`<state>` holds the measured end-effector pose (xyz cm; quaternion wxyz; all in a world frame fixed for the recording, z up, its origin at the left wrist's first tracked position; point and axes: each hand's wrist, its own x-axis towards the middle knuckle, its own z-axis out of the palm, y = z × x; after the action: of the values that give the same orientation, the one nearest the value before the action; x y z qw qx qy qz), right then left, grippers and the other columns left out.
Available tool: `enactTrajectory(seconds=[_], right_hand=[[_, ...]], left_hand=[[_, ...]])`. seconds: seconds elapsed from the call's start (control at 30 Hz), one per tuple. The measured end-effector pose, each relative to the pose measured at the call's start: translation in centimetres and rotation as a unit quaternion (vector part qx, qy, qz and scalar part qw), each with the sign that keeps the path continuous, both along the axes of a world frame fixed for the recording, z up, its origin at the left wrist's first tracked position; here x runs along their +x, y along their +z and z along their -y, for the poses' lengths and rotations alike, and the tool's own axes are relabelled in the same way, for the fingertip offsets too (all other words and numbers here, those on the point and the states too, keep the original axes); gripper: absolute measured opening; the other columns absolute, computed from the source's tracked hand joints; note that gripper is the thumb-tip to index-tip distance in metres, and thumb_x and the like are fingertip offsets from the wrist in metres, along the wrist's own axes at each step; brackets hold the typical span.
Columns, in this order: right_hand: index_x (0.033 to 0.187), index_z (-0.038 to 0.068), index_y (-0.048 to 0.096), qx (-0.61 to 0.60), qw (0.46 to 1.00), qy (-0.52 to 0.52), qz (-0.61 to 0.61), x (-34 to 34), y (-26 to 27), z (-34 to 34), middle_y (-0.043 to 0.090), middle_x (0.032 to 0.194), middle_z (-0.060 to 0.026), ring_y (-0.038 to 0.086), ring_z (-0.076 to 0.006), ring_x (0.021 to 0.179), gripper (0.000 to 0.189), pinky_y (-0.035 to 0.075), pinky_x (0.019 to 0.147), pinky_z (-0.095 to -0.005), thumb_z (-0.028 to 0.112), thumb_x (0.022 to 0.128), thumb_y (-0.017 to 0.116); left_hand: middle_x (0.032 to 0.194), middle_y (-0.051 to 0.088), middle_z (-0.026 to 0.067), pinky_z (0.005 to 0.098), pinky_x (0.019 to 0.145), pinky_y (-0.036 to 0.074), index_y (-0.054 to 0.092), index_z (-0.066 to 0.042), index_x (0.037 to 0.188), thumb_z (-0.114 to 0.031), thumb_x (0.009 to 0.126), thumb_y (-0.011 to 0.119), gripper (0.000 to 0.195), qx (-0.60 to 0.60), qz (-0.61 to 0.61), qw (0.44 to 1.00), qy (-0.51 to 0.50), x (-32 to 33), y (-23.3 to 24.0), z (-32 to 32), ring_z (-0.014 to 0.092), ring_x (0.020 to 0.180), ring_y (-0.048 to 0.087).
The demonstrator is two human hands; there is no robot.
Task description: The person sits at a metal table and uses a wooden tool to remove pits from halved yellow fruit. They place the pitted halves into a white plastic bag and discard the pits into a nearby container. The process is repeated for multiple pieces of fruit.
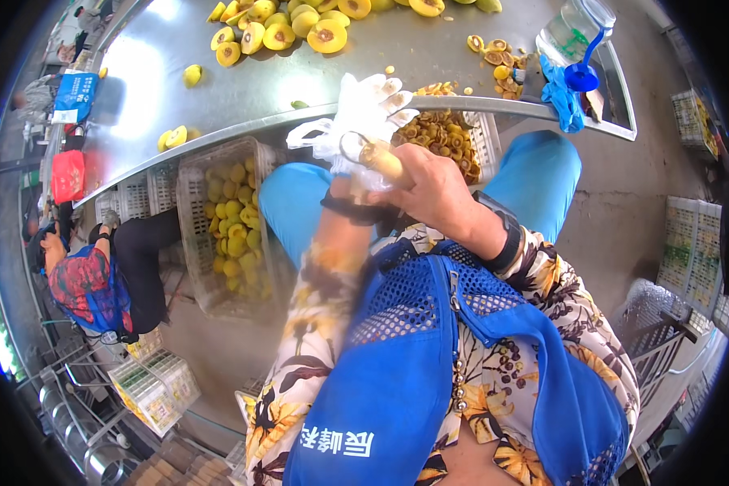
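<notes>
My left hand (pixel 370 109) wears a white glove with stained fingertips, and its fingers point toward the steel table with nothing visible in them. Loose, thin white plastic (pixel 311 132) bunches around its wrist side. My right hand (pixel 437 182) grips the wooden handle (pixel 384 163) of a tool that ends in a thin metal ring (pixel 342 146). That ring lies over the left glove's cuff. Whether the right fingertips also pinch the plastic is hidden. Halved yellow peaches (pixel 327 36) sit at the table's far side.
Below the steel table's edge (pixel 231 129), a crate (pixel 486 143) holds scooped peach pits (pixel 440 136). Another crate (pixel 197 267) of peaches (pixel 236 225) stands left of my knee. A water jug (pixel 568 36) and blue glove (pixel 564 94) rest at the right corner. A co-worker (pixel 88 279) sits left.
</notes>
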<state>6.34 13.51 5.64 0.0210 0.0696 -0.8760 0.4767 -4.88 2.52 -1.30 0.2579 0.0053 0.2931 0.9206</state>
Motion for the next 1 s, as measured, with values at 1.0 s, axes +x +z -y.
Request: enactTrajectory(seconds=[1.0], right_hand=[[0.099, 0.005, 0.058, -0.046, 0.996, 0.03, -0.077, 1.5, -2.1, 0.0, 0.058, 0.086, -0.0136, 0.059, -0.034, 0.079, 0.039, 0.048, 0.067, -0.0411, 0.019, 0.067, 0.077]], left_hand=[[0.114, 0.054, 0.0215, 0.0499, 0.086, 0.05, 0.046, 0.001, 0.116, -0.041, 0.097, 0.04, 0.046, -0.099, 0.018, 0.995, -0.013, 0.4, 0.2, 0.8, 0.038, 0.103, 0.057]])
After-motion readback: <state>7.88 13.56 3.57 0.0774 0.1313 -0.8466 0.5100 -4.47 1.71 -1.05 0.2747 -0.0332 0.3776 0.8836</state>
